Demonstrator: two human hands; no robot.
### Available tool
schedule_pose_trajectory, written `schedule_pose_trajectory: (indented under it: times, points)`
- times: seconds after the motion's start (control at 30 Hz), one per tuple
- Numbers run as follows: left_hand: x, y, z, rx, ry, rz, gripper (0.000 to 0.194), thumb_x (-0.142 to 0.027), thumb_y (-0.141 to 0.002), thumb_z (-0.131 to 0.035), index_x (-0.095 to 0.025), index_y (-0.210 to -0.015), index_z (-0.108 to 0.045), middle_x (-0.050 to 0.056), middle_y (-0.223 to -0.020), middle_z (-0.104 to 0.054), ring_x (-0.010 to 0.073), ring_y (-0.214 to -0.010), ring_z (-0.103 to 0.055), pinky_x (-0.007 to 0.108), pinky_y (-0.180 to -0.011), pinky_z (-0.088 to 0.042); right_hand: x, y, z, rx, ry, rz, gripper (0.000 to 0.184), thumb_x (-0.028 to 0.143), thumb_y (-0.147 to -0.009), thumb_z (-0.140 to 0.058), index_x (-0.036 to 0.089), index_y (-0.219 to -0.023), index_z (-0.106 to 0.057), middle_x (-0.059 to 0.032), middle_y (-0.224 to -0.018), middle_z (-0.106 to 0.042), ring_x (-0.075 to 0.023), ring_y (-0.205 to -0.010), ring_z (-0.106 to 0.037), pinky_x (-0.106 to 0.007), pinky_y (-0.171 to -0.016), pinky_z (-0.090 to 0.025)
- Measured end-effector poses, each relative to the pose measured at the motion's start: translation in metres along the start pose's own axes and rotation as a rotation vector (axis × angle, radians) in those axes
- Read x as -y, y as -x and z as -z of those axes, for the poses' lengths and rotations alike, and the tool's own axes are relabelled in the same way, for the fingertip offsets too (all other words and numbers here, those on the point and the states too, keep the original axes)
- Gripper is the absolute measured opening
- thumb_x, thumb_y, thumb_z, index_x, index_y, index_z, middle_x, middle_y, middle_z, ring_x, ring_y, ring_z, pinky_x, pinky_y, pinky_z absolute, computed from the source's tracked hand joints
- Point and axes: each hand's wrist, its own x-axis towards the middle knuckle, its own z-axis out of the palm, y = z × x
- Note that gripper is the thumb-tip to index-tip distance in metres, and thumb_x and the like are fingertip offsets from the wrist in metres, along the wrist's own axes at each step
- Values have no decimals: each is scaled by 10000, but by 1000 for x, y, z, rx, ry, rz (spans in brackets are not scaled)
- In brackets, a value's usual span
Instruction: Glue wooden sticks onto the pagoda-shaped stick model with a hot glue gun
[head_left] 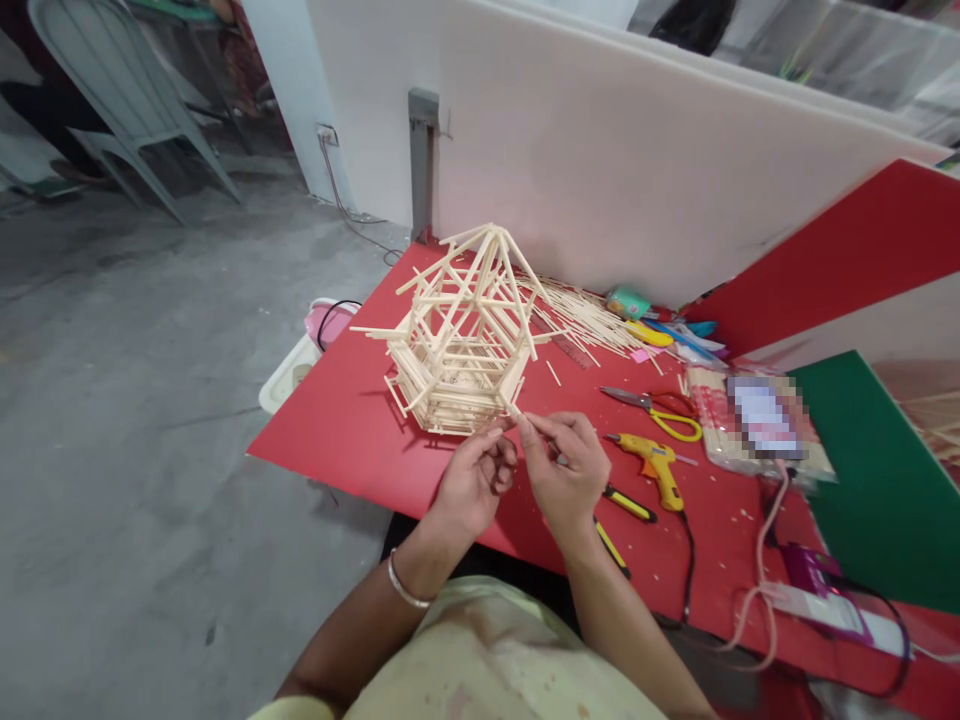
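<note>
A small house built of thin wooden sticks (461, 335) stands on the red table (345, 420). My left hand (472, 480) and my right hand (566, 465) meet just in front of its lower right corner. Both hands have their fingers pinched together. Between them they hold a thin wooden stick (517, 412) whose tip touches the house's base. A silver bangle is on my left wrist.
A heap of loose sticks (585, 315) lies behind the house by the white partition. Scissors (660, 408), a yellow glue gun (656, 465), a yellow cutter (628, 503), a packet of sticks (757, 420) and cables lie to the right. A green board (885, 490) covers the right end.
</note>
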Motion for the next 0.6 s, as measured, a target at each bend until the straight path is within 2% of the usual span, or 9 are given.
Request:
schedule_pose_trajectory:
  times: [0.27, 0.43, 0.6]
  points:
    - [-5, -4, -6, 21, 49, 11, 297, -298, -733, -781, -138, -967, -691, -37, -596, -595, 45, -443, -466, 146, -408, -311, -2, 1, -4, 7, 19, 7, 125, 257, -897, -697, 215, -980, -780, -12, -813, -648, -107, -653, -569, -256, -606, -476]
    - [-6, -8, -6, 10, 91, 76, 318, -317, -715, -803, -147, -958, -688, -47, -586, -581, 43, -424, -461, 143, -393, -295, -2, 1, -4, 14, 33, 7, 132, 269, -893, -696, 217, -977, -783, -21, -815, -653, -112, -665, -579, -251, -587, -475]
    - [-7, -11, -10, -43, 85, 120, 281, -329, -684, -826, -157, -829, -658, -53, -573, -561, 33, -406, -434, 144, -384, -282, 0, 0, -1, 29, 17, -9, 175, 270, -888, -699, 229, -1041, -774, -32, -880, -665, -125, -722, -614, -259, -609, -502]
